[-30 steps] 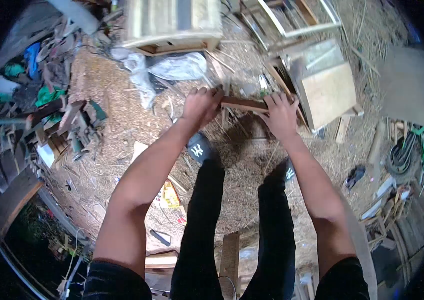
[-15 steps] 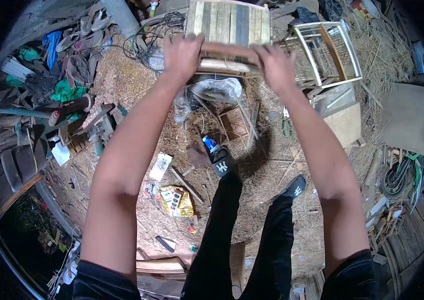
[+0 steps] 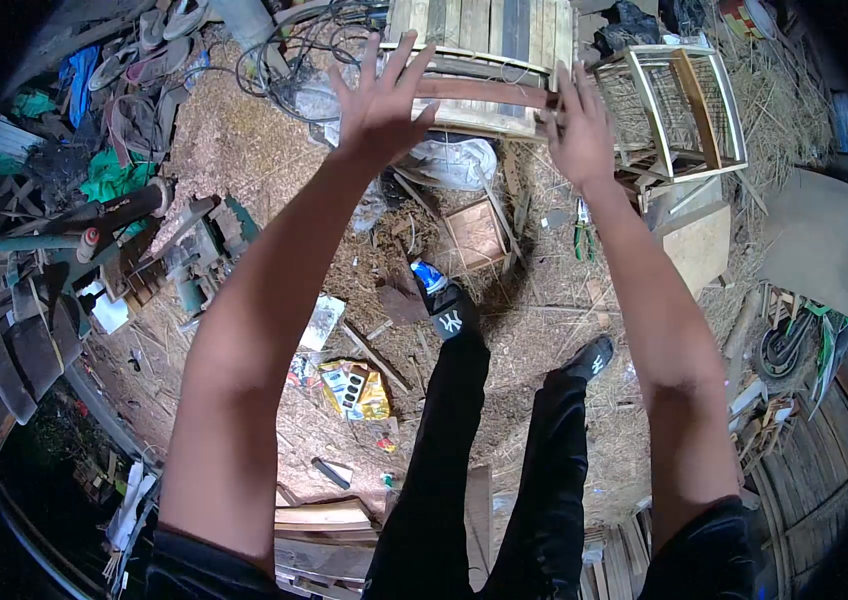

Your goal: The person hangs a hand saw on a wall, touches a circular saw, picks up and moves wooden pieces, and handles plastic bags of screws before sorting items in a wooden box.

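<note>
Left hand (image 3: 384, 108) spread, released. Right hand (image 3: 581, 135) open at the strip's end, contact unclear. Wooden strip (image 3: 489, 92) along the slatted crate's (image 3: 484, 25) near side. Step looks like positioning; shifting it calls for regripping both ends. Rack (image 3: 696, 108) right of crate.

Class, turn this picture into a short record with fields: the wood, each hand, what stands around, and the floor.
Wooden strip: reddish, seen against the slatted wooden piece
Left hand: open, fingers spread, near one end
Right hand: fingers extended, at the other end; contact unclear
Nearby: pale frame
Floor: straw-strewn; small box, pliers, yellow packet
</note>
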The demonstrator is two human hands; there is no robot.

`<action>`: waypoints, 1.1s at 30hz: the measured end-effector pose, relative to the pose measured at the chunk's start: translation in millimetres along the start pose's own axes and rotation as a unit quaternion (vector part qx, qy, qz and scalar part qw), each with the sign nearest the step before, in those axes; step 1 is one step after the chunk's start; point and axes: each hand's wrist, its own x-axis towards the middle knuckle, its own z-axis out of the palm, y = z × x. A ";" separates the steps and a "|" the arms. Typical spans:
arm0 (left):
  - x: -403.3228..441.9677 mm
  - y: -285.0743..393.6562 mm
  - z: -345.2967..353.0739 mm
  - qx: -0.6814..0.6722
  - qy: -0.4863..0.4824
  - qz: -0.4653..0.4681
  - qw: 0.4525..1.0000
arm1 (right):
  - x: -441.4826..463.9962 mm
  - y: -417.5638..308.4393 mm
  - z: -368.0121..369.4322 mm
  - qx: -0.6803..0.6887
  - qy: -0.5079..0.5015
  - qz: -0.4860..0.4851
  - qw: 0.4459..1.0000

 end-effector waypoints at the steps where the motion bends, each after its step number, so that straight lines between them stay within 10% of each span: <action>1: -3.2 0.7 -3.2 -0.006 0.020 0.002 1.000 | -2.8 4.7 -1.2 0.023 0.024 0.002 0.999; 10: -76.9 37.1 11.8 -0.112 0.005 0.093 0.989 | -88.7 78.2 -1.6 0.119 0.093 0.109 0.982; 23: -159.1 201.6 129.5 -0.066 -0.230 0.135 0.962 | -276.3 167.1 30.6 0.110 -0.123 0.316 0.934; 33: -162.8 232.3 277.3 -0.056 -0.229 0.178 0.955 | -281.5 219.9 187.1 -0.013 -0.092 0.240 0.966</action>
